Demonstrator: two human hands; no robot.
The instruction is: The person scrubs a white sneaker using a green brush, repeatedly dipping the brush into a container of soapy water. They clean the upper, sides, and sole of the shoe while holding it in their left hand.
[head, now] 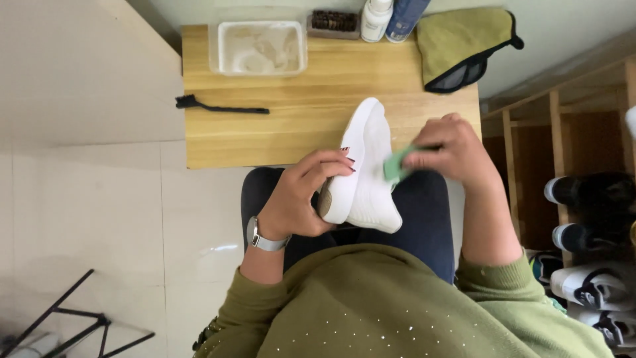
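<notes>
Mid-wipe over the lap, near the wooden surface [318,132]: white shoe [366,166] gripped in left hand [301,195], right hand [450,149] fingers pinched on a green cloth [397,164] (pressed to the upper). Next, probably, turning the shoe.

**Olive sweater, steel watch, dark trousers**

The person wears an olive-green knitted sweater [391,305] scattered with tiny glinting studs across the front, its ribbed cuffs pushed up the forearms. A silver metal wristwatch [264,238] with a flat band circles the left wrist. The left hand [301,195] has dark-painted, patterned fingernails. Dark navy trousers [424,219] cover the lap.
</notes>
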